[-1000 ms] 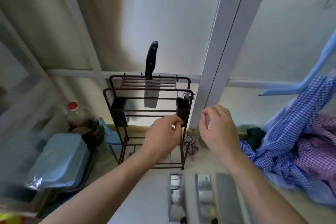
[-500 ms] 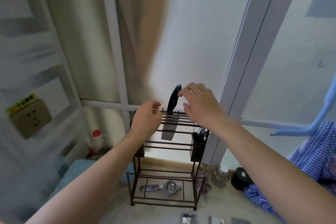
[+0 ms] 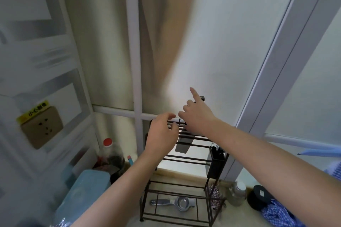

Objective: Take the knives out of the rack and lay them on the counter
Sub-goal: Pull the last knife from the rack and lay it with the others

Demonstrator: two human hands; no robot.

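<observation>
A dark wire rack (image 3: 193, 155) stands on the counter against the window. One knife sits in its top slots: the steel blade (image 3: 182, 146) hangs between the bars and the black handle's end (image 3: 202, 98) sticks up past my right hand. My right hand (image 3: 198, 116) covers the handle with its fingers curled round it and the index finger pointing up. At the rack's top left rail is my left hand (image 3: 161, 134), fingers apart and holding nothing.
A black holder (image 3: 215, 161) hangs on the rack's right side and a metal squeezer (image 3: 178, 203) lies on its bottom shelf. Left of the rack stand a red-capped bottle (image 3: 109, 153) and a blue box (image 3: 83, 191). A jar (image 3: 237, 193) and checked cloth (image 3: 280, 214) lie to the right.
My right hand dropped from above the handle onto it and its fingers curled round. My left hand stayed by the rack's top. The view moved closer.
</observation>
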